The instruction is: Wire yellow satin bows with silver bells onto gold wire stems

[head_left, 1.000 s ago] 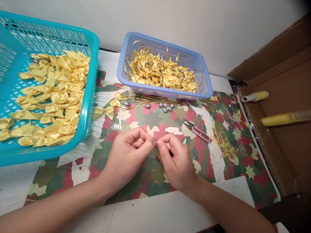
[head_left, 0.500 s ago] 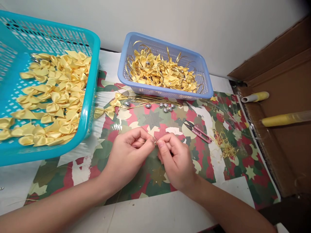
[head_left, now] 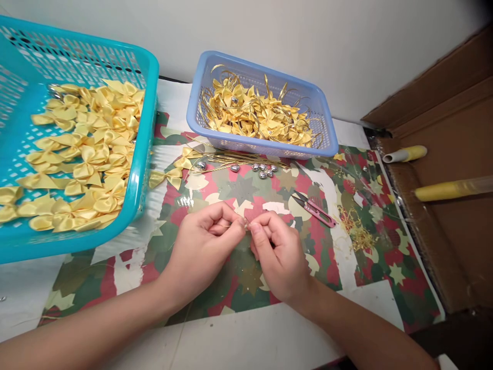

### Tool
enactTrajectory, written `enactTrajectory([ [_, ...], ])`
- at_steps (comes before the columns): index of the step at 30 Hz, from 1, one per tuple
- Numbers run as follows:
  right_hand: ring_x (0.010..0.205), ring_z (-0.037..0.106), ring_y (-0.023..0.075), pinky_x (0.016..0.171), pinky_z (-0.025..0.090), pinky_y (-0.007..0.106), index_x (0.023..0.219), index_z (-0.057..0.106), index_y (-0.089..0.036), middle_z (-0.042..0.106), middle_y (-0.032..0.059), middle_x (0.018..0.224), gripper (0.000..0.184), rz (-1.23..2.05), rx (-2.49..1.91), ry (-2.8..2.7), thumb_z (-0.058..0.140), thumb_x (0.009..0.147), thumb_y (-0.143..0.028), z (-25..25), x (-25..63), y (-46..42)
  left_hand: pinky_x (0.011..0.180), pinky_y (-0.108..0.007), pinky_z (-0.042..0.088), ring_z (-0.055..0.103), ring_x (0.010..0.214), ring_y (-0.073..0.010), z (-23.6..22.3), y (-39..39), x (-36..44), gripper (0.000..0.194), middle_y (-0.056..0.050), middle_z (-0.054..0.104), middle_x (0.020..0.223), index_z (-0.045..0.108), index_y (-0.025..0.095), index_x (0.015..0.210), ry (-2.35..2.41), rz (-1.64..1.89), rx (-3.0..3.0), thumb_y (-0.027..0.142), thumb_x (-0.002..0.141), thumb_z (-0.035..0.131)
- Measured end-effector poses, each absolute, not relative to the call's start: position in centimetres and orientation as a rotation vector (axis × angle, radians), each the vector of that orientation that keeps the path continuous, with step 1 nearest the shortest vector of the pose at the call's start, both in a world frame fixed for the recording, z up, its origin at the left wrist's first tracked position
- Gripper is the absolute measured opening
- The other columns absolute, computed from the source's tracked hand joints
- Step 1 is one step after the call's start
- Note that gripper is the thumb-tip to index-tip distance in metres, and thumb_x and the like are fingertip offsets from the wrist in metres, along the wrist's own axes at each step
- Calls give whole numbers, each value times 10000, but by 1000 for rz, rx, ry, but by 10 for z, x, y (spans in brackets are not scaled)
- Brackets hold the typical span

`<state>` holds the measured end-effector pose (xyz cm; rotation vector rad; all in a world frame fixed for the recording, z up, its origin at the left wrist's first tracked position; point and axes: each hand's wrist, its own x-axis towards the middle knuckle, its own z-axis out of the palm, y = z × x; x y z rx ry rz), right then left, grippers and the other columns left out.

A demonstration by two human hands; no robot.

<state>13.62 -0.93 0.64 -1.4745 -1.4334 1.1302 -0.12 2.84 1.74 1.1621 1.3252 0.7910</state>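
My left hand (head_left: 204,246) and my right hand (head_left: 277,257) meet fingertip to fingertip over the patterned mat (head_left: 346,267). Both are closed in a pinch on a thin gold thread (head_left: 227,225) with a small silver bead at the point where the fingers touch. Several loose silver beads (head_left: 262,168) and a bundle of gold threads (head_left: 231,156) lie on the mat just beyond my hands. A single yellow satin bow (head_left: 166,178) rests to their left.
A teal basket (head_left: 144,149) of yellow bows stands tilted at the left. A blue basket (head_left: 269,149) of bows with gold loops sits at the back. Pink thread snips (head_left: 314,208) and gold clippings (head_left: 356,231) lie to the right. A cardboard box (head_left: 454,144) holds two yellow tubes.
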Motion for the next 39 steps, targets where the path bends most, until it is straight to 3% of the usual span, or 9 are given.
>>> enactTrajectory([
  [39,444,286,73,418,229,224,782,448,-208,348,-83,523,154,1106,-1450,-1462,439,935,-209,8,136,-8,336,-138,222,253,379,-42,20,28,-2,176,103,292,423,493,193,553,1342,759,1089,225,695,591],
])
